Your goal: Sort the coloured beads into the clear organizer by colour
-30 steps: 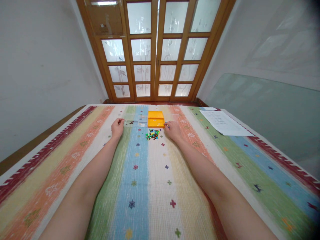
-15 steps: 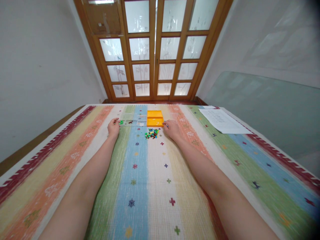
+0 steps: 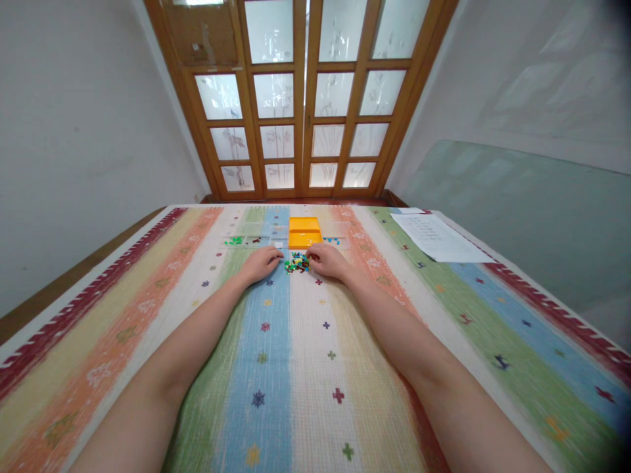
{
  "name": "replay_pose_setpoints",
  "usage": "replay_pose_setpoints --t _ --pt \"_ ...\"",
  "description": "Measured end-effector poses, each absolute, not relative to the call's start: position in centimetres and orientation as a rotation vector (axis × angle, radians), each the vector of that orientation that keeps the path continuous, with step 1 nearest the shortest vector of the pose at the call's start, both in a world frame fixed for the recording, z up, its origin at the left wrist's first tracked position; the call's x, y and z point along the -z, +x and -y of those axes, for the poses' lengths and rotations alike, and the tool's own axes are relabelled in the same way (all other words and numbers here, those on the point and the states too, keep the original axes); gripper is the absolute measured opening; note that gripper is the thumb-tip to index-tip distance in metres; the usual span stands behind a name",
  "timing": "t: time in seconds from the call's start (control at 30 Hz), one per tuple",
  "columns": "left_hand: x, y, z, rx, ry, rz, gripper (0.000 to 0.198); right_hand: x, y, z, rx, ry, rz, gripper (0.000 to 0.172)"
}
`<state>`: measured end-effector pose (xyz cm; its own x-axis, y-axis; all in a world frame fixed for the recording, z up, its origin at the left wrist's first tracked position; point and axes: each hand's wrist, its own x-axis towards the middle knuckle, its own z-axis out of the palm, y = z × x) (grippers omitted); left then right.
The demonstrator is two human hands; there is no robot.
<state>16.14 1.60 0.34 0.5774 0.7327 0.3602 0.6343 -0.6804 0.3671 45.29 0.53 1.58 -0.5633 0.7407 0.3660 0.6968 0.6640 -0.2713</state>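
A small pile of mixed green, blue, yellow and brown pieces (image 3: 296,265) lies on the striped tablecloth between my hands. My left hand (image 3: 263,264) is just left of it, fingers stretched toward the pieces with the tips slightly apart. At the pile's right edge, my right hand (image 3: 327,260) has its fingers bent and drawn together; whatever is between them is too small to make out. Behind the pile sits an orange-yellow box (image 3: 304,239) with its lid raised. Clear trays flank it: green pieces (image 3: 233,241) and brown pieces (image 3: 256,240) at left, blue pieces (image 3: 332,241) at right.
Printed paper sheets (image 3: 438,236) lie toward the table's far right. The patterned tablecloth (image 3: 310,368) covers the table. Beyond the far edge stand wooden doors with glass panes (image 3: 305,118), and a pale green panel (image 3: 522,223) leans along the right wall.
My left hand has moved right, from the green pieces' compartment to the pile. My right hand has shifted left and nearer, from beside the box to the pile, uncovering the blue pieces.
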Motion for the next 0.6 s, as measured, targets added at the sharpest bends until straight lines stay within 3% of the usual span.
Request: replay_pose_setpoints --t 0.6 --pt "-1.3 18.1 0.2 -0.645 2.724 -1.033 0.029 -0.3 44.3 -0.7 -0.2 -1.081 2.328 0.011"
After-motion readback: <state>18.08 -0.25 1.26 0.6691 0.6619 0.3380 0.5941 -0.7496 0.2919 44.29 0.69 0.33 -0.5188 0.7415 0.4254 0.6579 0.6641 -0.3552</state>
